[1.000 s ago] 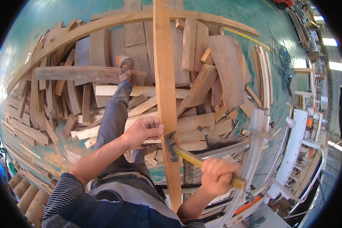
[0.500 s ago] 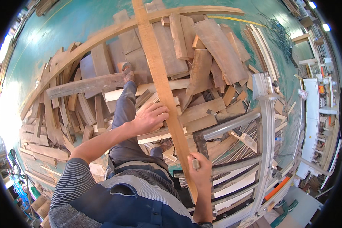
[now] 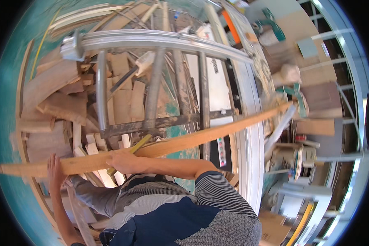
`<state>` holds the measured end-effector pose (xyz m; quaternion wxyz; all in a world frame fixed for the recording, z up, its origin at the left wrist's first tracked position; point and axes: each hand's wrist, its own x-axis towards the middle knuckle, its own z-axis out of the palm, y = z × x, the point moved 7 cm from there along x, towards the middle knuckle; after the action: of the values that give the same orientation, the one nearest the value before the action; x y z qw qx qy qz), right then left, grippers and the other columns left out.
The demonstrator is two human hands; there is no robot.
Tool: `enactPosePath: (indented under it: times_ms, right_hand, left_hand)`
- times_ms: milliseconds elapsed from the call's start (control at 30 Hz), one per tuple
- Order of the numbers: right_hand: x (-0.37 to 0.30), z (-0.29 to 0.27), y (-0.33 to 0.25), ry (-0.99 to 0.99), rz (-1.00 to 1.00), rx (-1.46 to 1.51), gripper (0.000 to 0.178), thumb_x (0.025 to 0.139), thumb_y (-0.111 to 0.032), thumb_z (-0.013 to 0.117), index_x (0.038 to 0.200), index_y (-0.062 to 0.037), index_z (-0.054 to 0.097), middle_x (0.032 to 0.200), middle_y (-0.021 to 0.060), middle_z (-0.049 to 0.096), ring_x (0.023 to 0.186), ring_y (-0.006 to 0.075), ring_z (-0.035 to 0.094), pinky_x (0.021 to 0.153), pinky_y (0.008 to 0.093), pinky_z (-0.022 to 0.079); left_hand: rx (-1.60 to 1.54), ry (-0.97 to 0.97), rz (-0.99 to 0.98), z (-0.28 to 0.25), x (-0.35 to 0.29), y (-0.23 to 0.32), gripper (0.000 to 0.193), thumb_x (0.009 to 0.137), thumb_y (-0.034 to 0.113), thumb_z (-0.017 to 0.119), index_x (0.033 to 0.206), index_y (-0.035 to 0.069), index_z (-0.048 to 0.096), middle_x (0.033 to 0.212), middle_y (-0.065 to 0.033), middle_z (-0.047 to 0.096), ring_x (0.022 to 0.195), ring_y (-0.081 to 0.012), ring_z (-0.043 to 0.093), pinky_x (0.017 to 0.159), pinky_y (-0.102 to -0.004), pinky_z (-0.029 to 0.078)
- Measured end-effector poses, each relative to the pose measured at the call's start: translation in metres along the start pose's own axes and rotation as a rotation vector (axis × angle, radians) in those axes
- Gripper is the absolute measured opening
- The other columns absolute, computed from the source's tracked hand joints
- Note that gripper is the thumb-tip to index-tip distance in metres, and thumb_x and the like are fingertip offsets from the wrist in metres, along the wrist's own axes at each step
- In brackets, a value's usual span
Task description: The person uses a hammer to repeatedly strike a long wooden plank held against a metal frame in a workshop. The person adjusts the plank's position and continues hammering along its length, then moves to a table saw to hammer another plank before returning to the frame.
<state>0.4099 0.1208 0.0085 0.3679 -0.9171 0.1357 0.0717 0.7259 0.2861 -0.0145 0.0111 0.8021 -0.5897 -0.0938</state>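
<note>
"Fingers first: what are they doing?"

"Those of the left hand (image 3: pixel 56 177) lie stretched across the long wooden beam (image 3: pixel 209 133), close to its left end. I can't tell whether they close round its underside."

"And the right?"

"The right hand (image 3: pixel 125 162) is closed around a hammer (image 3: pixel 141 144) by its yellow handle, which slants across the beam (the head is hard to make out against the dark metal behind). Whether those fingers also bear on the wood, I can't tell."

"Where does the beam run?"

"Across the front of the body, from the far left, up past both hands, to the right, where its end appears near a green object (image 3: pixel 302 107). The middle stretch passes in front of the bars of a metal frame (image 3: pixel 143 39)."

"Anything around it?"

"A heap of boards (image 3: pixel 49 94) lies beyond the beam on the left, several overlapping at odd angles, with a yellow line (image 3: pixel 41 51) on the green floor just past them. An orange strip (image 3: pixel 231 26) sits up at the top, beyond the frame. A leg in grey trousers (image 3: pixel 95 197) shows between the forearms."
</note>
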Motion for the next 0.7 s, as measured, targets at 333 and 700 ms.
enactPosePath:
  times_ms: [333, 700]
  right_hand:
    - [-0.010, -0.011, 0.018, 0.137, 0.068, -0.069, 0.029, 0.098, -0.021, 0.055, 0.119, -0.0041, 0.065, 0.111, 0.0241, 0.060, 0.084, 0.0432, 0.071, 0.074, 0.0564, 0.054]
    - [-0.024, -0.011, 0.011, 0.082, -0.116, -0.225, 0.046, 0.092, -0.018, 0.064, 0.137, -0.0115, 0.055, 0.113, 0.0217, 0.066, 0.089, 0.0406, 0.072, 0.072, 0.0489, 0.059]
  left_hand:
    - [0.012, -0.119, 0.037, 0.000, 0.008, -0.007, 0.067, 0.058, 0.011, 0.085, 0.119, 0.003, 0.059, 0.114, -0.0187, 0.065, 0.113, -0.0422, 0.059, 0.100, -0.0507, 0.046]
    - [0.044, -0.076, 0.065, 0.020, 0.010, -0.013, 0.050, 0.057, 0.019, 0.088, 0.101, 0.013, 0.064, 0.098, -0.0078, 0.067, 0.103, -0.0311, 0.066, 0.094, -0.0443, 0.052]
